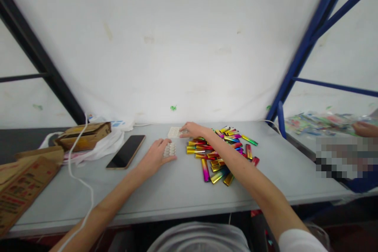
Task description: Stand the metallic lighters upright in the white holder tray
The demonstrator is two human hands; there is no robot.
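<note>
My left hand point(155, 156) lies around a small white tray point(170, 149) with rows of rounded bumps, thumb at its near edge and fingers at its far edge. Farther back, near the wall, a second white tray point(174, 132) with a grid pattern lies flat. My right hand point(192, 129) reaches over to its right side, with thumb and fingers bent onto the edge. Under and beside my right forearm spreads a loose heap of shiny lighter-like tubes point(217, 175) in gold, red, purple, blue and green; the arm hides part of it.
A dark phone point(126, 152) lies left of my left hand. Cardboard boxes point(84, 136), white plastic bags point(99, 151) and a white cable point(69, 157) occupy the left side. Blue frame posts point(298, 59) stand right; beyond them are another person's hand point(366, 129) and plastic packets point(321, 124).
</note>
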